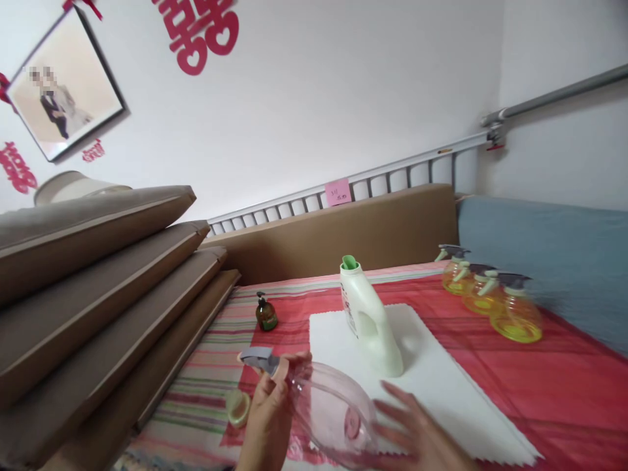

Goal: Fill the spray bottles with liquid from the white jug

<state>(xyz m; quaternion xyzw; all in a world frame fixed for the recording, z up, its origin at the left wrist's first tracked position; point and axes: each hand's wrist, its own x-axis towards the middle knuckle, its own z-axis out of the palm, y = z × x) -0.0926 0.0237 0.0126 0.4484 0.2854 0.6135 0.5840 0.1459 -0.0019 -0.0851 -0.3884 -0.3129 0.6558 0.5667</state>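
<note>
My left hand (269, 409) is closed round the neck of a clear, pinkish spray bottle (338, 392), just below its grey spray head (258, 356). The bottle lies tilted, with the head to the left and its base to the right; no liquid shows in it. Beside the base is my right hand (409, 425), fingers spread and slightly blurred; whether it touches the plastic I cannot tell. Behind the bottle a pale detergent jug (367, 320) with a green spout stands on a white mat (441, 373). A pale green cap (238, 409) lies left of my left wrist.
Several things stand around: a brown pump bottle (265, 313) at the back left, and three spray bottles with yellow liquid (515, 320) at the right. Stacked cushions (98, 281) rise on the left. A blue padded surface (549, 255) borders the red striped cloth (490, 347).
</note>
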